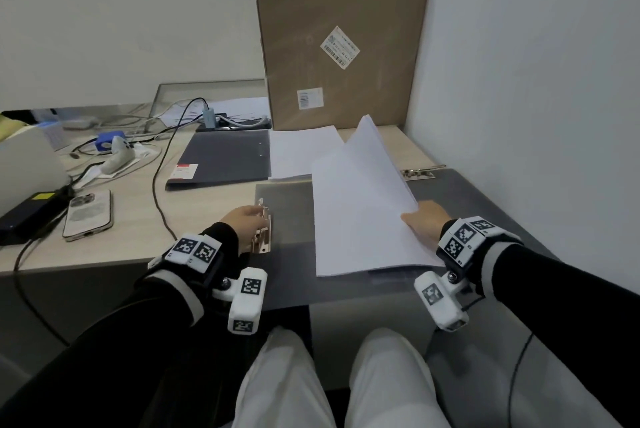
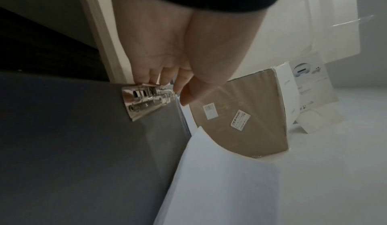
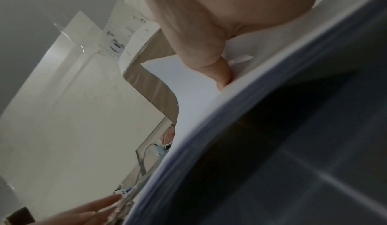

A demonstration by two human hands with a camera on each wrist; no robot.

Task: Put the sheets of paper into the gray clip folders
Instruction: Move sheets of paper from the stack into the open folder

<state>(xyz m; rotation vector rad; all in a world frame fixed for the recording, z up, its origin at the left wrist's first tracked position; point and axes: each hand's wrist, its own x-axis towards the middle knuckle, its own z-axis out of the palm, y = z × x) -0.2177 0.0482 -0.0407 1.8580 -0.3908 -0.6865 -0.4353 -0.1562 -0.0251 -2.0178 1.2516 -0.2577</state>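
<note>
An open gray clip folder (image 1: 478, 206) lies on the desk in front of me, with a metal clip (image 1: 263, 232) at its left edge. My left hand (image 1: 254, 216) curls its fingers over that clip (image 2: 146, 96) and grips its lever. My right hand (image 1: 415, 219) pinches the right edge of a stack of white sheets (image 1: 360, 206), thumb on top (image 3: 222, 76). The stack bows upward at its far end and rests on the folder. A second gray folder (image 1: 225, 157) lies closed farther back, with another pile of paper (image 1: 301, 150) beside it.
A tall cardboard box (image 1: 343, 39) leans against the back wall. A second metal clip (image 1: 419, 173) lies at the folder's far edge. A phone (image 1: 88, 214), a black adapter (image 1: 27, 216) and cables crowd the desk's left side. A wall runs close on the right.
</note>
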